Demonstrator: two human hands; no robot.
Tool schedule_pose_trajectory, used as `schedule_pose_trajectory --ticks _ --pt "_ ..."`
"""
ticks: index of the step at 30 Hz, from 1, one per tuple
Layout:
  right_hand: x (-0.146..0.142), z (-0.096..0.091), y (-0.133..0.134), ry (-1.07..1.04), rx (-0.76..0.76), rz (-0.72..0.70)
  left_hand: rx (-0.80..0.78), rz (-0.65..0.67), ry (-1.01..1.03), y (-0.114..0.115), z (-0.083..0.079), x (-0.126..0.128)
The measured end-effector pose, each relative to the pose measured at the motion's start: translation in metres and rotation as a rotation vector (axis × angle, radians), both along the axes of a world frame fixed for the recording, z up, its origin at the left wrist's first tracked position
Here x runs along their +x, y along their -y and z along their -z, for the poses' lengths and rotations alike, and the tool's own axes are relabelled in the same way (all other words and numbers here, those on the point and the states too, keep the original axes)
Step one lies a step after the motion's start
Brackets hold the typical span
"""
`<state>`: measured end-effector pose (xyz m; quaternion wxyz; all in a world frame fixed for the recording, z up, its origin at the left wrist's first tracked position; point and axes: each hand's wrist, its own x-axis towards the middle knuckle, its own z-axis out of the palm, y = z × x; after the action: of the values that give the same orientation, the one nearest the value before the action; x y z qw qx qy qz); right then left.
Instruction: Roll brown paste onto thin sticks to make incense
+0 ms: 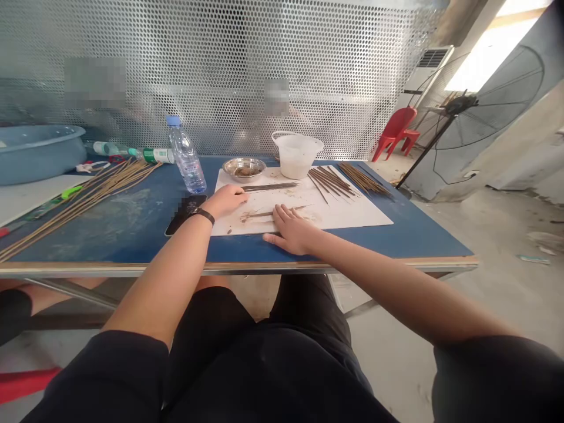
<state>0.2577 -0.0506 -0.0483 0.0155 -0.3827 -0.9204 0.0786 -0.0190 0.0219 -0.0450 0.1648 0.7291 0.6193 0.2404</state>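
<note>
My right hand lies flat, fingers stretched out, pressing on a brown-coated stick, which looks like an incense stick. The stick's thin tip shows beyond the fingers. My left hand, with a dark band at the wrist, has its fingers curled together at the near ends of several thin dark sticks. Both hands are over a white board smeared with brown bits. Behind them stand a metal bowl with brown paste in it and a translucent white bucket.
Coated sticks are fanned out on the board's right, beside another bundle. A water bottle and a phone are left of the board. Farther left are long thin sticks and a blue basin. Perforated metal borders the table's back.
</note>
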Motion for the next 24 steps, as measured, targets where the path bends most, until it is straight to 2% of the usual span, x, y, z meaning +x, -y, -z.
schedule_pose_trajectory --ticks 5,8,11,19,21,24 --pt "-0.027 -0.003 -0.045 0.014 -0.019 0.06 -0.012 -0.004 -0.009 0.005 -0.003 0.002" --pt "-0.039 -0.008 -0.059 0.022 -0.044 0.102 -0.023 -0.018 -0.018 0.008 -0.006 0.004" --pt "-0.036 -0.011 -0.051 0.011 -0.047 0.092 -0.023 -0.016 -0.008 0.007 -0.006 0.004" --pt "0.005 -0.007 0.012 -0.013 -0.04 -0.06 -0.011 -0.023 0.016 0.001 -0.003 0.003" --pt "0.006 -0.007 0.014 -0.018 -0.049 -0.064 -0.002 -0.031 0.021 0.001 -0.003 0.004" --pt "-0.002 -0.006 0.0 -0.019 -0.056 -0.048 -0.002 -0.032 0.019 0.001 -0.003 0.003"
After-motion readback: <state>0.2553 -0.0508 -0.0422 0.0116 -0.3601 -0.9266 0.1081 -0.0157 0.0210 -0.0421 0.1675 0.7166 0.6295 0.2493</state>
